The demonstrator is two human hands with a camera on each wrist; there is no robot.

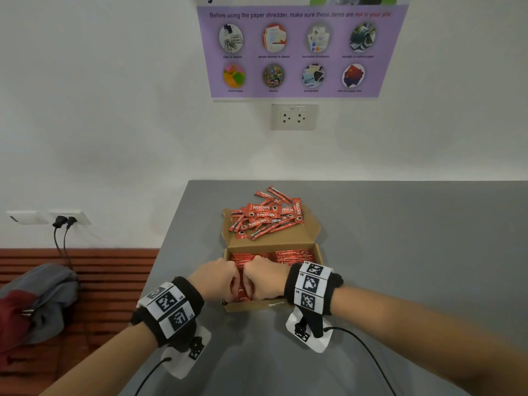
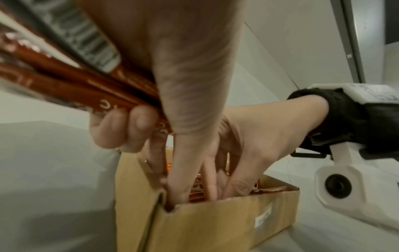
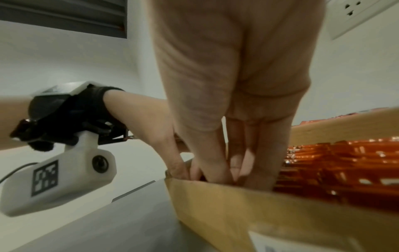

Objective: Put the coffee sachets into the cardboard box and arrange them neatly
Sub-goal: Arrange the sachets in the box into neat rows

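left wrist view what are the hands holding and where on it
The left hand grips a bundle of coffee sachets near one end; the right hand's hold cannot be told.

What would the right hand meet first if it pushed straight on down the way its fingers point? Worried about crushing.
Probably the coffee sachets already packed in the cardboard box; the right hand has its fingers pointing down inside it, though depth is unclear.

One cardboard box (image 1: 273, 247), two hands, one wall poster (image 1: 300, 52); coffee sachets (image 1: 264, 215) too many to count

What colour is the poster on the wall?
Purple, with a green patch at its top; the poster shows best in the head view.
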